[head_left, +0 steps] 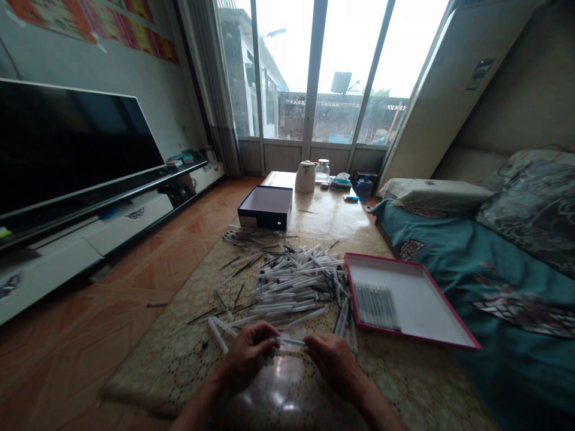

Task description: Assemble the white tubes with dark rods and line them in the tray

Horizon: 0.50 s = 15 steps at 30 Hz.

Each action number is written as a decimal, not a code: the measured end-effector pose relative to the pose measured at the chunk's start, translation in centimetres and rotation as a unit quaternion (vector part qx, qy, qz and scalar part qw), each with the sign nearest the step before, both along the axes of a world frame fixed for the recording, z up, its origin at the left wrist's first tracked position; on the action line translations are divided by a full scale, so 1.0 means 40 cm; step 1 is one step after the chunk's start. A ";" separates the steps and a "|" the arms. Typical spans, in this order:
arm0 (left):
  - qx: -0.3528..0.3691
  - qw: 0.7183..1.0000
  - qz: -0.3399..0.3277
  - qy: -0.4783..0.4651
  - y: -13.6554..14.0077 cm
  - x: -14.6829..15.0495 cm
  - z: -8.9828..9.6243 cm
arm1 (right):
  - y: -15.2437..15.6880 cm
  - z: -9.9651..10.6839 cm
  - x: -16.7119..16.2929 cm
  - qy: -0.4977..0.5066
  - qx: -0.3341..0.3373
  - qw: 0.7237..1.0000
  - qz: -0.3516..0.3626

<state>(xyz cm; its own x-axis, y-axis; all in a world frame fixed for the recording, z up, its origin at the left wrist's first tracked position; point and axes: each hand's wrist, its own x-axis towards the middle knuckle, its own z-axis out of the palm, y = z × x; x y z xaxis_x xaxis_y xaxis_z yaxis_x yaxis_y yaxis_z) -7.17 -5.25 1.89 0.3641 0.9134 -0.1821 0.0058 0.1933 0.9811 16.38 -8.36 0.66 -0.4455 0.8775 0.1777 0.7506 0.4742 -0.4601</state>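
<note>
My left hand [251, 352] and my right hand [331, 359] are both closed, fingertips pinching the two ends of a thin whitish pen [291, 342]. The pen lies level between them, low over the near part of the table. Just beyond the hands spreads a loose heap of white pen barrels [287, 293] mixed with dark, thin refills [202, 316]. To the right, a shallow red-edged box lid [426, 293] holds a neat row of assembled-looking pens [375, 305] along its left side. Fingers cover the ends of the held pen.
A dark blue box [265, 218] stands behind the heap. Farther back on the table [179, 359] are a pale kettle [305, 176], a glass jar [322, 171] and a tissue pack [341, 181]. A teal-covered sofa [417, 233] borders the right side.
</note>
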 end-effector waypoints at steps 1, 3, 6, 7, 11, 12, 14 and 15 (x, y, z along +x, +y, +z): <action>-0.005 1.000 -0.010 -0.002 0.001 0.000 -0.002 | 0.000 0.001 0.001 -0.003 0.005 1.000 0.006; -0.013 1.000 -0.027 -0.003 0.002 0.001 -0.006 | 0.001 0.001 0.000 -0.017 0.028 0.999 0.012; -0.011 0.999 -0.031 0.008 0.000 0.007 -0.008 | -0.003 -0.007 -0.009 -0.040 0.073 0.997 0.007; -0.004 0.999 -0.030 0.024 -0.002 0.009 -0.007 | -0.004 -0.011 -0.012 -0.043 0.085 0.995 0.004; 0.101 0.977 -0.080 0.168 -0.005 0.005 -0.002 | -0.010 -0.026 -0.019 -0.051 0.124 0.991 -0.003; 0.145 0.963 -0.094 0.206 -0.004 0.002 -0.004 | -0.010 -0.029 -0.019 -0.053 0.132 0.990 -0.001; 0.228 0.932 -0.109 0.261 0.000 -0.005 -0.014 | -0.008 -0.037 -0.018 -0.059 0.150 0.987 0.004; 0.258 0.918 -0.112 0.278 0.003 -0.007 -0.021 | -0.007 -0.041 -0.018 -0.064 0.160 0.985 0.007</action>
